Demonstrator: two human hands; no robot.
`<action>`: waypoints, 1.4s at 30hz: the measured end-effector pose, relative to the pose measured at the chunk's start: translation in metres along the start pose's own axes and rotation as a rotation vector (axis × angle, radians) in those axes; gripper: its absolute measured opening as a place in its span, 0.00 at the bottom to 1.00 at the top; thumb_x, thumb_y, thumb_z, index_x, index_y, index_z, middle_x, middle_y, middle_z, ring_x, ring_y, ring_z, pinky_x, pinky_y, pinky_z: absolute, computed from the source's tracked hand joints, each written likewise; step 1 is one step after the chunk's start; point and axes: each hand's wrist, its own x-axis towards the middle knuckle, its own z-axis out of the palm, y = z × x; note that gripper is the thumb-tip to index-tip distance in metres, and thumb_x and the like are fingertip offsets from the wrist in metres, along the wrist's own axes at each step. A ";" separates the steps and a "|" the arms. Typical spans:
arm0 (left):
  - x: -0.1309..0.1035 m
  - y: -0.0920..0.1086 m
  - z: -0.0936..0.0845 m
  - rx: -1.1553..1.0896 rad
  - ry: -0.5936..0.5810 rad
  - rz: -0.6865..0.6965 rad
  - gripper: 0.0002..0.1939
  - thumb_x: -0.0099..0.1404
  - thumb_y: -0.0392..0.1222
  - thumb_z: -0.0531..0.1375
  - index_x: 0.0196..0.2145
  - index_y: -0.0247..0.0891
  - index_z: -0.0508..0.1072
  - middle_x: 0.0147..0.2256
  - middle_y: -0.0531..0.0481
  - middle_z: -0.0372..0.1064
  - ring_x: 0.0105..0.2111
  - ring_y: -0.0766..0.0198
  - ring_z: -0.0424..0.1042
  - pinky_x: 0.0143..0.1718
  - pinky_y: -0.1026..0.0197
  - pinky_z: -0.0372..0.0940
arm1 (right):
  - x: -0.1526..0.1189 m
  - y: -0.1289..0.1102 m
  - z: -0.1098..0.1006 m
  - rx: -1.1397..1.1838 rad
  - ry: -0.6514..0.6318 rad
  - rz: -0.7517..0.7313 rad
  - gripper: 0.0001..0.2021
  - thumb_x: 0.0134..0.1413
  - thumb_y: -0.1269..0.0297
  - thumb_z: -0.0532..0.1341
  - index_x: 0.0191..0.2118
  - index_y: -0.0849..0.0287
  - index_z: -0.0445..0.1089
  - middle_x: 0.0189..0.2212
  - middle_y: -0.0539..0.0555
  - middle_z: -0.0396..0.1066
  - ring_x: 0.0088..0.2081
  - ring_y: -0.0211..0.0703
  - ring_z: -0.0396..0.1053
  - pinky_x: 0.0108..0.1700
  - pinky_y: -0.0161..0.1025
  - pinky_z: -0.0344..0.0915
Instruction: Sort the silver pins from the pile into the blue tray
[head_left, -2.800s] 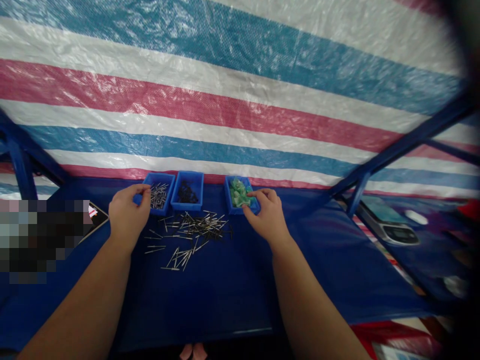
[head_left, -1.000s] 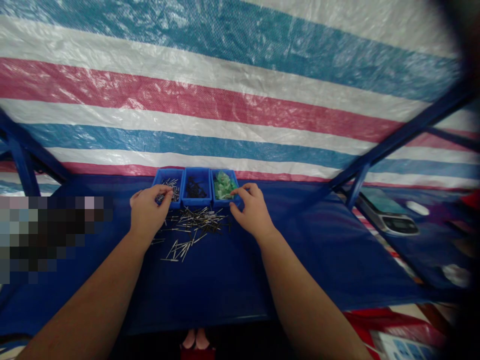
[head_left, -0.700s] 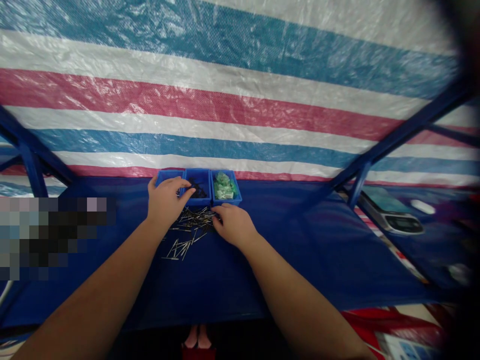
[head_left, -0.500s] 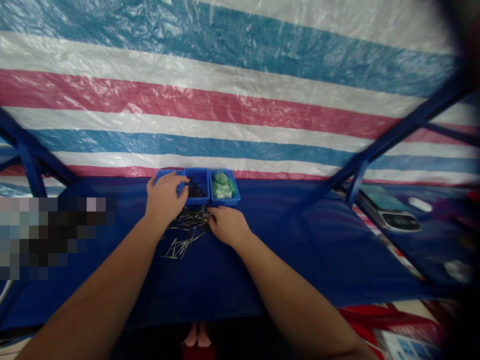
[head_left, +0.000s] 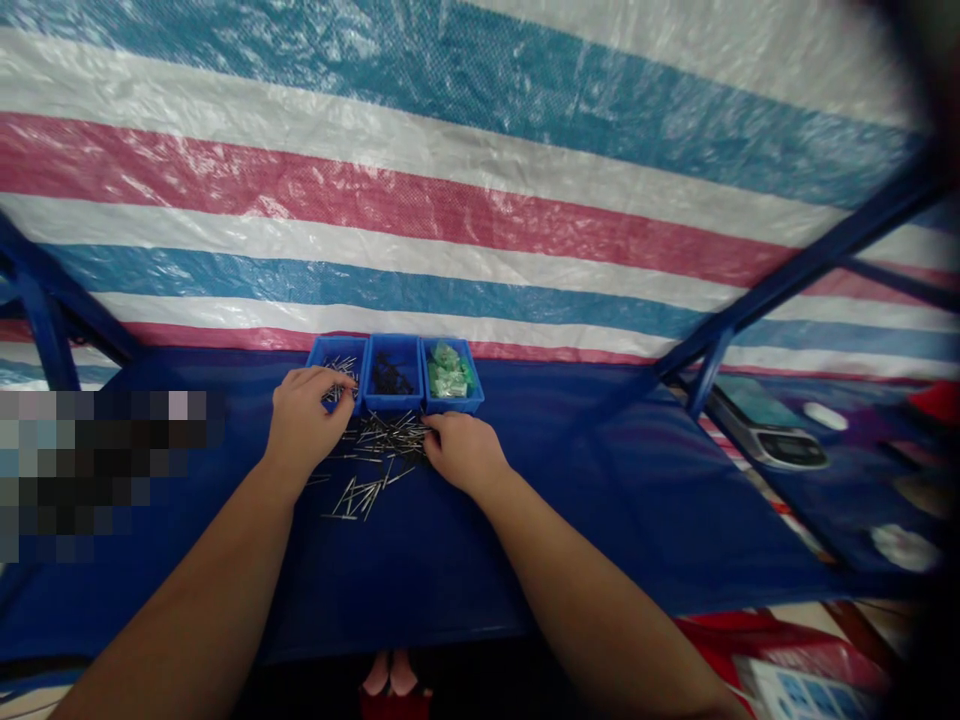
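My left hand (head_left: 309,415) is at the front of the left blue bin (head_left: 321,346), which holds thin silvery metal rods (head_left: 341,368). Its thumb and index finger come together over the bin's right front edge; whatever is between them is too small to make out. My right hand (head_left: 466,450) rests on the table with curled fingers, touching the right side of a pile of similar thin rods (head_left: 390,436). The tips of those fingers are hidden. More rods (head_left: 360,497) lie scattered nearer to me.
A middle blue bin (head_left: 394,402) contains small black pieces, and a right blue bin (head_left: 454,406) contains green plastic packets. Blue metal frame bars (head_left: 780,270) slope at both sides. A digital scale (head_left: 784,440) stands on the right. Striped sheeting (head_left: 450,210) hangs behind the blue tabletop (head_left: 600,500).
My left hand has drawn back left and toward me, uncovering rods in the left bin, and its thumb and index finger have closed together. My right hand has barely moved beside the pile.
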 end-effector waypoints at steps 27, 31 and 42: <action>-0.013 0.030 0.005 -0.327 -0.484 0.291 0.05 0.65 0.36 0.61 0.37 0.40 0.77 0.31 0.53 0.73 0.30 0.65 0.71 0.34 0.61 0.63 | -0.004 -0.006 -0.012 0.023 -0.055 -0.018 0.06 0.58 0.68 0.60 0.40 0.56 0.75 0.40 0.54 0.74 0.40 0.44 0.72 0.41 0.38 0.63; -0.016 0.034 0.012 -0.323 -0.554 0.318 0.06 0.65 0.35 0.61 0.39 0.39 0.78 0.30 0.53 0.73 0.30 0.65 0.71 0.35 0.60 0.64 | -0.002 -0.007 -0.011 0.024 -0.071 -0.009 0.08 0.60 0.69 0.59 0.42 0.56 0.74 0.40 0.55 0.76 0.41 0.45 0.73 0.40 0.38 0.62; -0.019 0.034 0.016 -0.345 -0.568 0.286 0.10 0.64 0.33 0.62 0.43 0.39 0.79 0.34 0.51 0.74 0.33 0.64 0.72 0.36 0.61 0.66 | 0.001 -0.003 -0.007 0.090 0.008 -0.062 0.07 0.57 0.71 0.61 0.37 0.56 0.76 0.35 0.54 0.76 0.37 0.43 0.72 0.38 0.36 0.61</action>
